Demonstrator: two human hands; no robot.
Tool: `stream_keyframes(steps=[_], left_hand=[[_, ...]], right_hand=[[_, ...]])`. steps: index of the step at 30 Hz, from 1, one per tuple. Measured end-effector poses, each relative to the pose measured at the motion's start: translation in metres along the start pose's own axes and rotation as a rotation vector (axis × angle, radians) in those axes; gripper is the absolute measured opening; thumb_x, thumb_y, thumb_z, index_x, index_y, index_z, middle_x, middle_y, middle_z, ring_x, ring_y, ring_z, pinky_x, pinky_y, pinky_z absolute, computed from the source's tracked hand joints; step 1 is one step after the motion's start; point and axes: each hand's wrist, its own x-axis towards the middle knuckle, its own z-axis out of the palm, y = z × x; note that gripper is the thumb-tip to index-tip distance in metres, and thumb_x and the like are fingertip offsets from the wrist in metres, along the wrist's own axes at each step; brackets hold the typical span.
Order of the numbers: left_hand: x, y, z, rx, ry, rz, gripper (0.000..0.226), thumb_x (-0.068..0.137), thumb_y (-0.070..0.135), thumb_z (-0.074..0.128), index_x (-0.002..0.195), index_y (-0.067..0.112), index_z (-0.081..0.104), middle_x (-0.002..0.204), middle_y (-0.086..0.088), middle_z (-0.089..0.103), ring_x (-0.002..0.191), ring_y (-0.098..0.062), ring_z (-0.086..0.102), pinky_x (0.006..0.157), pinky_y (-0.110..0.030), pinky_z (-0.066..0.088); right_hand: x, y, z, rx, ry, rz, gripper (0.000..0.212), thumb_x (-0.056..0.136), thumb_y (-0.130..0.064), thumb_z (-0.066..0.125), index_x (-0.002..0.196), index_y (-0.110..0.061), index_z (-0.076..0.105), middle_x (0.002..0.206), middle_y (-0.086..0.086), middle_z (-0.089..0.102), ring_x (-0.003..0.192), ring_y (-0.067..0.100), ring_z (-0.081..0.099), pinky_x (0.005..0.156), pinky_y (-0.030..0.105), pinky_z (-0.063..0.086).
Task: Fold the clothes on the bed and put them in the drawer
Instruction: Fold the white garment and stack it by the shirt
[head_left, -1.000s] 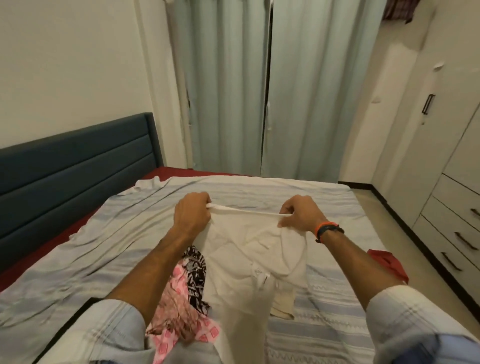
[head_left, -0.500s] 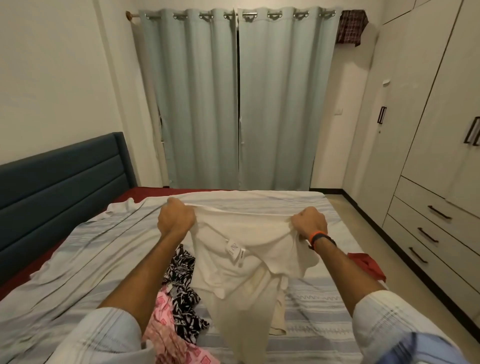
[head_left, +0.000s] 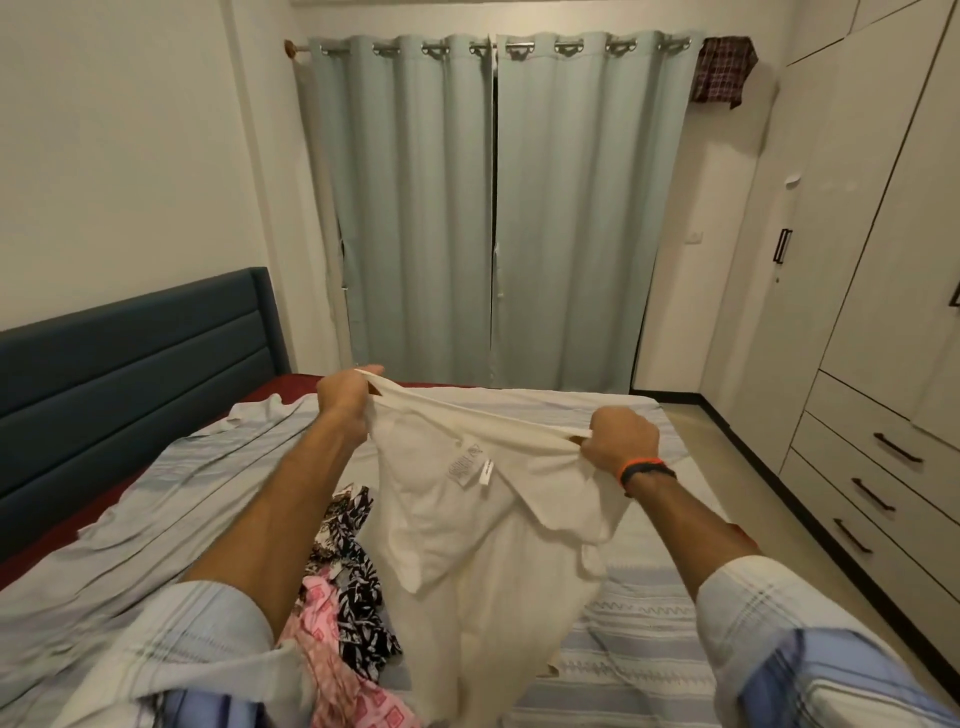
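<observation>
Holding the white shirt (head_left: 467, 519) up over the bed (head_left: 156, 509), I had it stretched between both hands along its top edge. My left hand (head_left: 343, 397) gripped one end, fingers curled tight round the cloth and thumb out on top. My right hand (head_left: 621, 436) pinched the other end in a closed fist, an orange and black band (head_left: 647, 467) at that wrist. Between the two the edge ran taut, higher on the left. Inside faced me: two small labels (head_left: 470, 465) showed below the edge, near its middle. The rest hung slack and its lower part fell toward the near edge of the bed.

Beneath the shirt, toward the near left of the bed, lay a black and white patterned garment (head_left: 358, 582) and, just beside it and nearer me, a pink patterned one (head_left: 332, 644), both crumpled. The striped grey-blue sheet (head_left: 639, 670) was rumpled. A dark blue headboard (head_left: 130, 374) stood along the left edge.

At the right stood the wardrobe, its drawers (head_left: 883, 452) closed, dark handles showing. Pale curtains (head_left: 493, 208) hung beyond the far edge, a dark checked cloth (head_left: 722, 70) hanging at the rod's right end.
</observation>
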Motion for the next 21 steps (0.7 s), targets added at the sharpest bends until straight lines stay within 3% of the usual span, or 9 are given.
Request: stream_keyframes(steps=[4, 7, 10, 13, 15, 18, 21], left_hand=[[0.001, 0.000, -0.009, -0.010, 0.009, -0.013, 0.020, 0.088, 0.003, 0.062, 0.105, 0.001, 0.072, 0.081, -0.009, 0.065, 0.068, -0.020, 0.059, 0.076, -0.036, 0.053], [-0.003, -0.008, -0.010, 0.034, 0.004, -0.021, 0.016, 0.086, 0.003, 0.064, 0.101, 0.003, 0.071, 0.082, -0.010, 0.066, 0.066, -0.020, 0.060, 0.069, -0.035, 0.054], [-0.018, -0.027, -0.002, 0.198, -0.172, 0.048, 0.039, 0.081, -0.015, 0.050, 0.105, 0.007, 0.071, 0.084, -0.011, 0.066, 0.065, -0.019, 0.059, 0.058, -0.029, 0.053], [-0.036, -0.051, 0.009, 0.369, -0.380, 0.095, 0.042, 0.079, -0.012, 0.053, 0.111, 0.007, 0.071, 0.083, -0.011, 0.068, 0.063, -0.016, 0.057, 0.055, -0.026, 0.050], [-0.042, -0.069, 0.016, 0.524, -0.464, 0.140, 0.037, 0.076, 0.006, 0.074, 0.112, 0.015, 0.072, 0.092, -0.005, 0.069, 0.074, -0.014, 0.059, 0.061, -0.025, 0.047], [-0.043, -0.092, 0.023, 0.781, -0.479, 0.300, 0.051, 0.063, 0.038, 0.089, 0.107, 0.020, 0.073, 0.101, 0.005, 0.068, 0.094, -0.015, 0.063, 0.076, -0.026, 0.044], [-0.038, -0.100, 0.023, 0.782, -0.424, 0.431, 0.034, 0.067, 0.040, 0.087, 0.090, 0.019, 0.076, 0.090, 0.003, 0.073, 0.087, -0.014, 0.066, 0.072, -0.023, 0.043]], right_hand=[[-0.007, 0.002, 0.024, 0.404, -0.252, 0.162, 0.044, 0.077, -0.049, 0.076, 0.082, -0.010, 0.057, 0.083, 0.009, 0.061, 0.079, 0.030, 0.061, 0.060, 0.030, 0.043], [-0.006, -0.012, 0.028, 0.524, -0.292, 0.152, 0.033, 0.070, -0.030, 0.083, 0.066, -0.010, 0.056, 0.064, 0.005, 0.058, 0.070, 0.025, 0.057, 0.057, 0.027, 0.043], [-0.005, -0.038, 0.028, 0.760, -0.346, 0.104, 0.036, 0.066, -0.015, 0.084, 0.052, -0.012, 0.051, 0.048, 0.001, 0.049, 0.055, 0.022, 0.047, 0.053, 0.030, 0.039], [-0.009, -0.066, 0.026, 0.934, -0.401, 0.035, 0.017, 0.061, -0.002, 0.084, 0.072, 0.003, 0.071, 0.060, 0.007, 0.061, 0.054, 0.022, 0.053, 0.048, 0.027, 0.042], [-0.014, -0.083, 0.020, 0.991, -0.396, 0.008, 0.024, 0.059, 0.000, 0.084, 0.080, 0.005, 0.074, 0.063, 0.005, 0.065, 0.052, 0.019, 0.056, 0.045, 0.024, 0.043], [-0.020, -0.100, 0.013, 1.066, -0.438, -0.028, 0.034, 0.053, -0.001, 0.092, 0.081, 0.001, 0.073, 0.062, 0.004, 0.064, 0.046, 0.013, 0.051, 0.041, 0.022, 0.039], [-0.026, -0.098, 0.007, 1.147, -0.473, -0.084, 0.049, 0.056, -0.005, 0.094, 0.097, 0.002, 0.069, 0.069, 0.005, 0.064, 0.052, 0.012, 0.056, 0.045, 0.024, 0.046]])
